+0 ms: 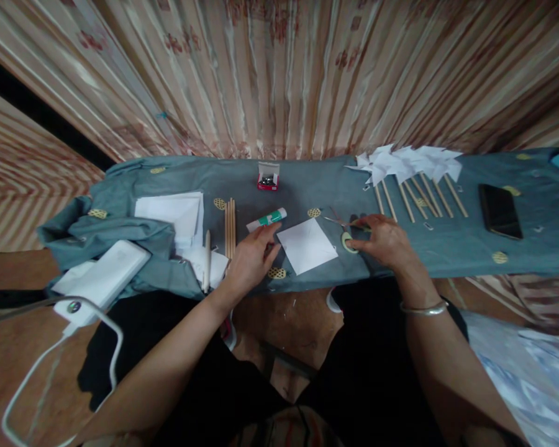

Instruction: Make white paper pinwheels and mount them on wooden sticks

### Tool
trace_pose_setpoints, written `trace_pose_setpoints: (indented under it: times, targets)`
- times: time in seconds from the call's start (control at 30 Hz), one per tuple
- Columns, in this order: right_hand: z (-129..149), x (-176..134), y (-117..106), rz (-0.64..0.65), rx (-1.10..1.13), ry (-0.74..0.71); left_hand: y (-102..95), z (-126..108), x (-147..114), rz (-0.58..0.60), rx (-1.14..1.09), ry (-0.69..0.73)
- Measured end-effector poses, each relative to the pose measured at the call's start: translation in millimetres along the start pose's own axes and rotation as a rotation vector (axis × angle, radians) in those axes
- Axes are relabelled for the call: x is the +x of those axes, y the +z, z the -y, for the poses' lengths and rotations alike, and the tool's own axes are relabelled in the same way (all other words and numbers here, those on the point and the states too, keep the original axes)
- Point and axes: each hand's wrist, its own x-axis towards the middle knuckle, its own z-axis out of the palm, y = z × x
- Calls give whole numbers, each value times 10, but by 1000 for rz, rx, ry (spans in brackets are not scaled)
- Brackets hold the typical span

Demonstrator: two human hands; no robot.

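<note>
My right hand [384,239] grips a pair of scissors [348,242] with light green handles, its thumb at one handle ring. The blades point left, just beyond the corner of a square white paper [307,245] that lies flat on the cloth. My left hand [254,256] is at the paper's left side, fingers apart and holding nothing. Just past its fingertips lies a glue stick [271,217] with a green and white label. A small red box [268,181] stands with its lid up at the back, dark metallic pieces inside.
Several wooden sticks [230,226], a white pen [207,261] and stacked white paper [168,214] lie to the left, near a white power bank [114,267] with a cable. To the right are several paper pinwheels [410,164] on sticks and a black phone [500,211].
</note>
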Motion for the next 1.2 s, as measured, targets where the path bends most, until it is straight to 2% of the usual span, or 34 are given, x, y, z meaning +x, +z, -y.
trace_pose_setpoints:
  times: [0.07,0.13,0.27,0.4,0.67,0.93,1.2]
  targets:
    - [30,-18,-21,-24,61,-35,39,-40,-17,27,108,159]
    - [164,-49,-9,-103,142,-79,121,-73,-21,88,201,256]
    - [604,-113,155,-124,333,-271,266,-80,2,159,334,307]
    - [861,-138,373,-71,352,-305,288,-58,24,188,382,291]
    - [806,-153,486,-66,392,-252,233,-53,47,250,413,291]
    - [840,-74,501,-45,422,-177,214,-5,61,206,425,311]
    - [828,-38,479,-14,413,-187,160,27,71,170,459,302]
